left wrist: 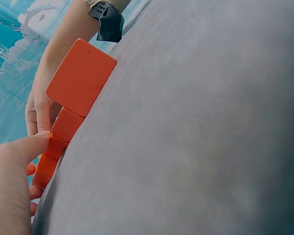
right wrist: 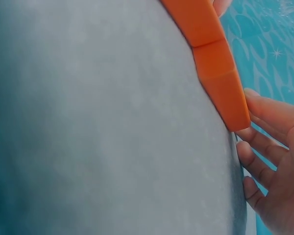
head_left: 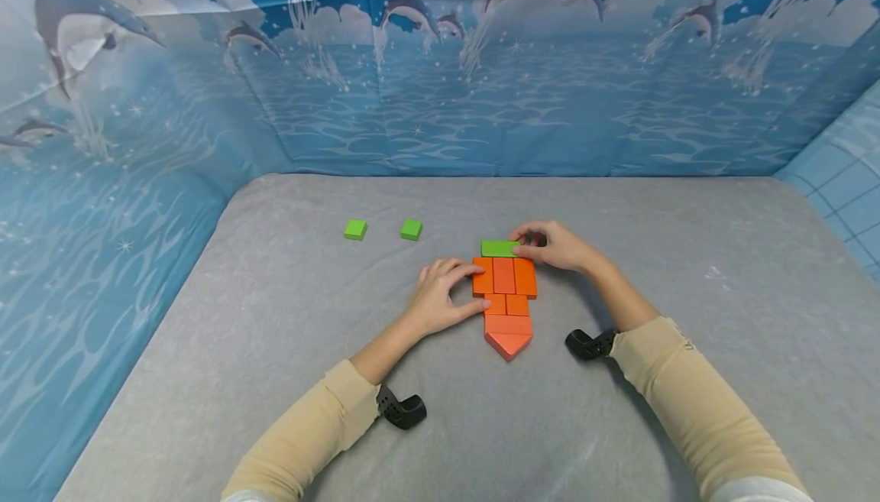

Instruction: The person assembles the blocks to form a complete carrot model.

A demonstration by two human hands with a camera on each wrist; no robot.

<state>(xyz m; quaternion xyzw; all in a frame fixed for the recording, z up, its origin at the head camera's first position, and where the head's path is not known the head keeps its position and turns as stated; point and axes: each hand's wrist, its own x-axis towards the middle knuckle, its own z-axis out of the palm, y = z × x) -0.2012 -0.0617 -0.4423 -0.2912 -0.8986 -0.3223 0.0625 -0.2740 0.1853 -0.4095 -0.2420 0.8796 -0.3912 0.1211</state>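
Observation:
Flat orange blocks (head_left: 504, 276) lie edge to edge in an arrow-like shape, with a triangular orange block (head_left: 509, 344) pointing toward the near side. A green rectangular block (head_left: 496, 248) lies against the far edge of the widest orange row. My right hand (head_left: 560, 246) pinches the green block's right end between thumb and fingers; in the right wrist view the orange blocks hide it. Along the shape's left side, my left hand (head_left: 436, 296) touches the orange blocks with thumb and index finger spread apart. In the left wrist view its thumb (left wrist: 36, 142) rests against an orange block's edge.
Two small green blocks (head_left: 355, 230) (head_left: 411, 230) lie apart on the grey cloth (head_left: 241, 319), farther back and to the left. A blue dolphin-print curtain (head_left: 440, 105) hangs behind and on the left. Each wrist wears a black device (head_left: 402, 410).

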